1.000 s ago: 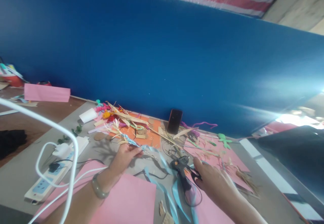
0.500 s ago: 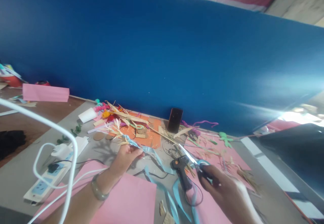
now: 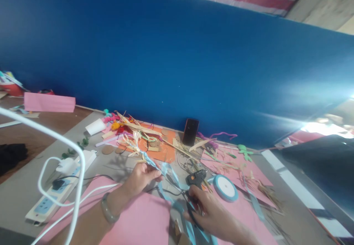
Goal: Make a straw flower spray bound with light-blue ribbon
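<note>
My left hand [image 3: 142, 178] pinches a dried-straw sprig [image 3: 134, 143] by its stem, which is wrapped in light blue ribbon [image 3: 168, 171]. The ribbon trails down to the right over the pink paper [image 3: 138, 219]. My right hand [image 3: 212, 217] is closed on black-handled scissors [image 3: 190, 210], held low beside the trailing ribbon just right of my left hand. A black and orange glue gun [image 3: 197, 178] lies right behind my right hand. A light blue ribbon spool [image 3: 225, 187] lies flat to the right of it.
A white power strip [image 3: 52, 195] with plugs lies at the left, and a white cable [image 3: 49, 141] loops over it. Straw, pipe cleaners and an orange sheet [image 3: 163, 149] litter the table's back. A dark phone [image 3: 190, 131] leans on the blue wall [image 3: 177, 53].
My right hand picked up the scissors near the glue gun and brought them left and down to the trailing ribbon. The ribbon spool it covered is now in view. My left hand shifted slightly right.
</note>
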{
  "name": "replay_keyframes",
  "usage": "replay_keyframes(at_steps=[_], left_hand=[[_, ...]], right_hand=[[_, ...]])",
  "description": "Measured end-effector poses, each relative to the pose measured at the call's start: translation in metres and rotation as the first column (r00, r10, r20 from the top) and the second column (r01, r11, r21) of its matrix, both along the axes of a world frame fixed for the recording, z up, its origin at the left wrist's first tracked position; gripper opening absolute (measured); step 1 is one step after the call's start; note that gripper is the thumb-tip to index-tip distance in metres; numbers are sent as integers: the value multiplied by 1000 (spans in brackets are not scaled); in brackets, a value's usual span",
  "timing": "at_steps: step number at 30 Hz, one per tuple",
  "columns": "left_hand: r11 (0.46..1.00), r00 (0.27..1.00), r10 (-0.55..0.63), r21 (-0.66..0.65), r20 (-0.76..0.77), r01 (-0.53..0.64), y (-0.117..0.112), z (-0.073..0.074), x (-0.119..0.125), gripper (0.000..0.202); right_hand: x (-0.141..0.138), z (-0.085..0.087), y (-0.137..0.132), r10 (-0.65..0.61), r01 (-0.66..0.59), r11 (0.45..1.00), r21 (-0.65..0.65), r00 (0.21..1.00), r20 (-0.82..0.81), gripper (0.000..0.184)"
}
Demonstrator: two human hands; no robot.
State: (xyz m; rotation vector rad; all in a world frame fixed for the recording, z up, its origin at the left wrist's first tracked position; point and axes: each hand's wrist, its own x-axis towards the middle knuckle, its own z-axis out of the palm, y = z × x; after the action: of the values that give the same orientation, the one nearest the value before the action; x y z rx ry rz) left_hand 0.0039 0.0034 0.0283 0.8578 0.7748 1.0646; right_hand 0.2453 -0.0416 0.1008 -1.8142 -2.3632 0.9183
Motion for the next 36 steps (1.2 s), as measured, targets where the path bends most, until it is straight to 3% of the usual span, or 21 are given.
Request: replay_keyframes(at_steps=[6,14,36], left_hand=[[1000,1000,-12,25,-1,12,0,2,0,24],[998,999,-33,-58,36,35,-2,3,0,26],[997,997,-51,-55,-62,47,-5,2,-4,21]], right_hand=[[-12,-3,3,17,-17,1000,-24,1000,-15,21],[-19,-2,5,2,-2,1000,13,1000,-26,23],[-13,-15,9,14,-12,1000,20,996,-90,29]])
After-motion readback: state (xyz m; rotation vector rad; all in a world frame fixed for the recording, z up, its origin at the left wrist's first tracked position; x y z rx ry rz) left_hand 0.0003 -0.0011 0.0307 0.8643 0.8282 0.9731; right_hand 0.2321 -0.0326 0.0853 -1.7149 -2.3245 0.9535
